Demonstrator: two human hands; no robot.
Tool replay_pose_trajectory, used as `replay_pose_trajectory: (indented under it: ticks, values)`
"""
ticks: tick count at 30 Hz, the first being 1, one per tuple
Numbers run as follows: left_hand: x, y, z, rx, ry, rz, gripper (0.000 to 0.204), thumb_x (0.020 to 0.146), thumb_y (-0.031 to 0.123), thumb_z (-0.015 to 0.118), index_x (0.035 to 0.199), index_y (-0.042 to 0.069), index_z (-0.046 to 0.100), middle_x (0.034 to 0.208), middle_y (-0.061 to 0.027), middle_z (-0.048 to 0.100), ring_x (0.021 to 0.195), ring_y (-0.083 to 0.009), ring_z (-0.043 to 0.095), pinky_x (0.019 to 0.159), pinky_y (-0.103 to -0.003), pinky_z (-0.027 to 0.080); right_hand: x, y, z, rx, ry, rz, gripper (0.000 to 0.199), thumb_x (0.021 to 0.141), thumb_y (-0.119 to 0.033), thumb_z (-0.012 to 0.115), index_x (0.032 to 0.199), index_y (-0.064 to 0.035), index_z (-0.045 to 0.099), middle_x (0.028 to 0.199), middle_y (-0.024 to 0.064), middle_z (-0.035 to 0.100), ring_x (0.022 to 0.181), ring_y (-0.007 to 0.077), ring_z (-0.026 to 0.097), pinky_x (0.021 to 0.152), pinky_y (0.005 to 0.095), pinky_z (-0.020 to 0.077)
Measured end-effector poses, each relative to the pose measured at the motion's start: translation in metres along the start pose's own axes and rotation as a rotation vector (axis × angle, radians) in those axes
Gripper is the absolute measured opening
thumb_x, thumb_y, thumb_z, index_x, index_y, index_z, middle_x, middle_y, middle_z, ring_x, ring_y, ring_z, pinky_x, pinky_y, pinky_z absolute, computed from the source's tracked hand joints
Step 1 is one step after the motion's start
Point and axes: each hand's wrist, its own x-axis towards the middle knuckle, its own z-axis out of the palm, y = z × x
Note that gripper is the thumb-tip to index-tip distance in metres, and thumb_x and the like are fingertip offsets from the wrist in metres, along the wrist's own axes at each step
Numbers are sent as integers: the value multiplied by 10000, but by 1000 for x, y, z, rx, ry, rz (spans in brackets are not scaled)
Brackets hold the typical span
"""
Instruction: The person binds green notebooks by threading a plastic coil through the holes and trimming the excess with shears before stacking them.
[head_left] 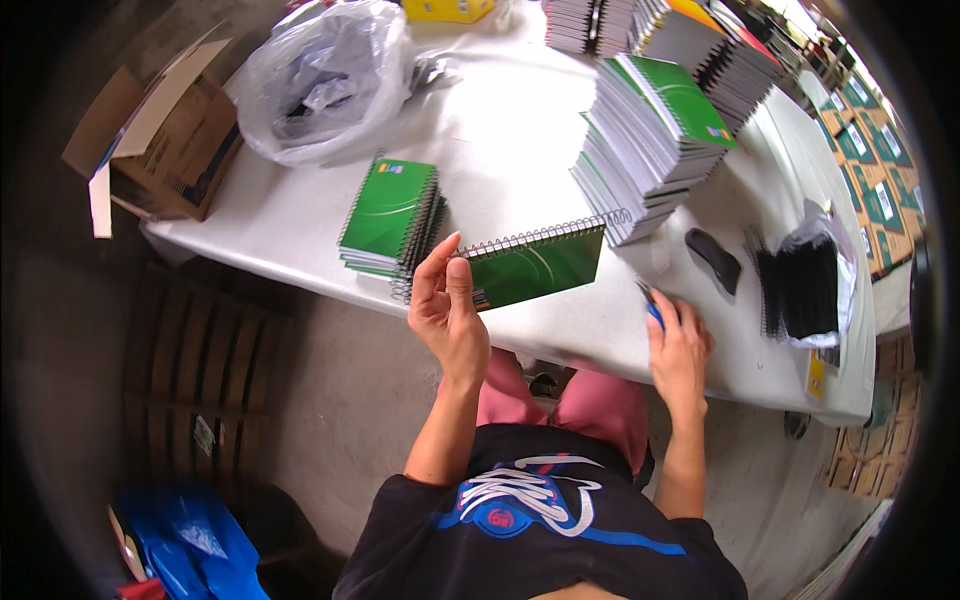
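Observation:
My left hand point(450, 318) pinches a green spiral notebook point(540, 265) by its left end, thumb against fingers, above the table's front edge. Its wire coil point(618, 217) runs along the top and juts past the cover at the right end. To the right, at the table edge, my right hand point(682, 350) is closed round a small hand tool point(655, 310) with a blue handle and a dark narrow tip; its exact kind is mostly hidden by the fingers. A short stack of green spiral notebooks point(392, 210) lies just beyond my left hand.
A tall stack of notebooks point(650, 140) leans at the back right. A dark flat object point(713, 262) and a bag of black coils point(805, 285) lie on the right. At the far left are a clear plastic bag point(325, 80) and an opened cardboard box point(175, 150).

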Motion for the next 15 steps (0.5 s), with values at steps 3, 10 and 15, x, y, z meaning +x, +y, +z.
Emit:
replay_pose_trajectory:
  ticks: [3,10,15]
  values:
    - [5,8,-6,-125,4,-32,270,948,141,538,1177,0,553,1083,-87,603,929,-96,578,783,-229,494,6,-6,-1,-143,74,-4,402,913,-304,524,1306,-225,491,1262,109,475,1193,318,441,964,565,328]
    - [28,36,-19,-262,212,119,302,964,88,474,1258,30,430,1050,-100,587,932,-127,595,796,-245,520,60,-135,-31,936,131,-605,684,779,-167,734,1365,-72,393,1291,185,487,1188,318,494,941,395,434]
    - [67,46,-46,-98,192,95,272,964,90,470,1229,32,489,991,-51,584,907,-97,579,772,-242,491,125,-207,-13,1327,-120,-541,419,810,-62,669,1214,-52,560,1007,109,645,779,174,610,725,298,509]
